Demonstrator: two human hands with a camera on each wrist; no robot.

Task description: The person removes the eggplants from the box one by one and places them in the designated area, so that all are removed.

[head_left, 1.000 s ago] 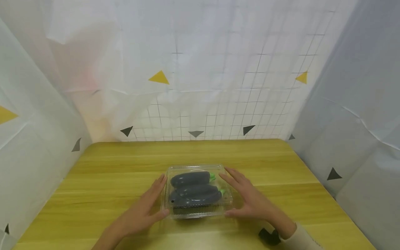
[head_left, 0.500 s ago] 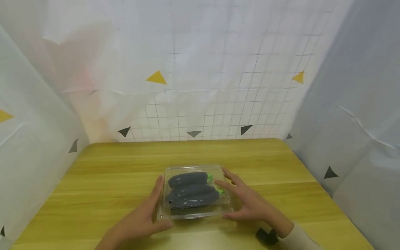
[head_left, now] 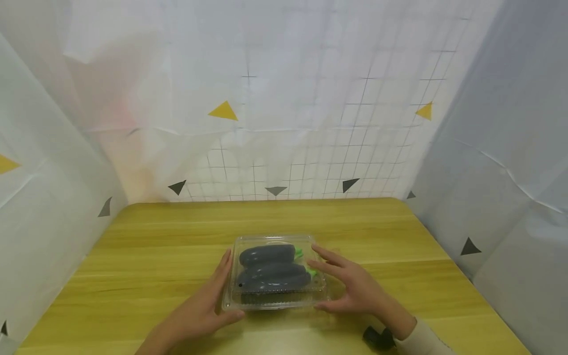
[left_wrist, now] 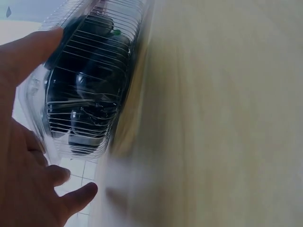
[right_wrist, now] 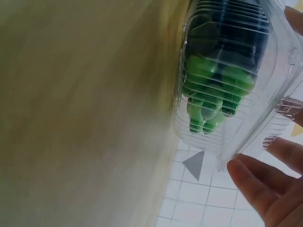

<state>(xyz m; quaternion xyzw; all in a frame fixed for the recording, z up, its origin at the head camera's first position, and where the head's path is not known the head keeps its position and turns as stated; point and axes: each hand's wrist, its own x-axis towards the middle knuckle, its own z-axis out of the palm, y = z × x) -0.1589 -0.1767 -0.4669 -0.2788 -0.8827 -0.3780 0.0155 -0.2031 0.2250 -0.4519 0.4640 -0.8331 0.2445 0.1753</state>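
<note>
Glossy plastic box (head_left: 306, 299), tabletop (head_left: 168, 246) apparently wood.

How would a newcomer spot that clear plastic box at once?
Start with the yellowish wooden table against the white gridded wall. Towards its near side, look between the left hand and right hand. That is the clear plastic box: unlike the small black object nearby, it is see-through, showing dark eggplants with green tops.

A wood-grained tabletop (head_left: 177, 227) is enclosed on three sides by pale sheeting (head_left: 199, 59), marked with yellow triangles (head_left: 225, 111) and dark triangles (head_left: 349, 185); behind, a faint grid (head_left: 365, 145) is seen, apparently through the sheeting.
</note>
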